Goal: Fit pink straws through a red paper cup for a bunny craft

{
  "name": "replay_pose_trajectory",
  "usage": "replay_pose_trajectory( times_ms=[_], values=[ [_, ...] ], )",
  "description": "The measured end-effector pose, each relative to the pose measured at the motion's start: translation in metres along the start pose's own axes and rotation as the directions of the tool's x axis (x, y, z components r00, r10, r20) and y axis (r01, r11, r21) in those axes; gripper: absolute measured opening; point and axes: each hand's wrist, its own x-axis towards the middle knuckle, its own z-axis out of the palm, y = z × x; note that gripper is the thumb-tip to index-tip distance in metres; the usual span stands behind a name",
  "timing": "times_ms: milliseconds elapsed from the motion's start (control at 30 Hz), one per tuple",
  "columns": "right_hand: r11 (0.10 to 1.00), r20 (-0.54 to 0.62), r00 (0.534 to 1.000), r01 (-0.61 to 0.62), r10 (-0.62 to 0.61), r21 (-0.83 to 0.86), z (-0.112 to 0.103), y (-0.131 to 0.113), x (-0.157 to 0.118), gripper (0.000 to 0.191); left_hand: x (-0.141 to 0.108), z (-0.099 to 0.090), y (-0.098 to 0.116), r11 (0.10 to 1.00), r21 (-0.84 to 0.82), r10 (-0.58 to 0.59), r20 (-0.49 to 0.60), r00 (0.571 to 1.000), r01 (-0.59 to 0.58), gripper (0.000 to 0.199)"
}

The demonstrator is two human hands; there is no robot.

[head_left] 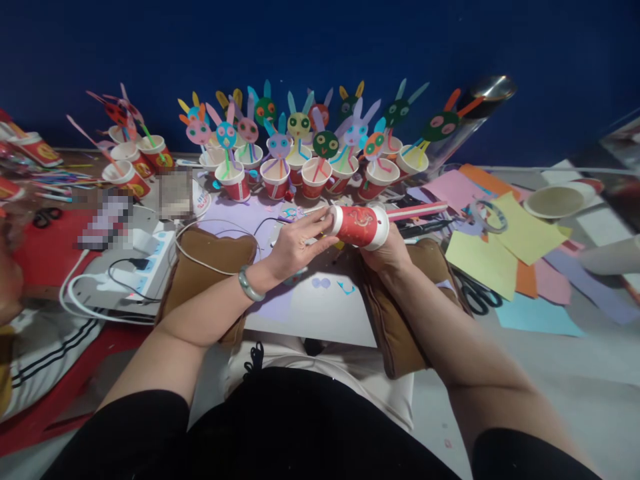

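Observation:
A red paper cup [357, 225] with a gold pattern lies sideways in the air between my hands, its white rim to the right. My left hand [303, 241] pinches the base end, thumb below and fingers above. At the rim end my right hand [391, 252] grips the cup from beneath and behind, its fingers largely hidden. Pink and red strips [420, 211] stick out rightward past the rim. Below, purple and blue paper scraps [321, 283] rest on the white table surface [320, 313].
Behind stand several paper cups [316, 179] bearing paper rabbit heads. Coloured paper sheets [530, 230], a tape roll [493, 217] and scissors [477, 297] lie right. Brown cushions [207, 267] flank my arms. A power strip [153, 260] with cables and another person's hand [10, 267] are left.

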Motion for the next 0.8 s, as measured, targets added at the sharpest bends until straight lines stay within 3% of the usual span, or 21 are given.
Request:
replay_pose_trajectory(
  times_ms=[167,800],
  values=[
    [0.999,0.051,0.998,-0.041,0.041,0.001,-0.004,0.002,0.003,0.039,-0.001,0.002,-0.001,0.994,0.064,0.084,0.004,0.996,-0.085,0.041],
    [0.999,0.039,0.999,-0.035,0.034,0.021,-0.022,0.014,0.007,0.038,-0.003,0.004,-0.001,0.989,0.123,0.072,0.053,0.996,-0.078,0.044]
  ],
)
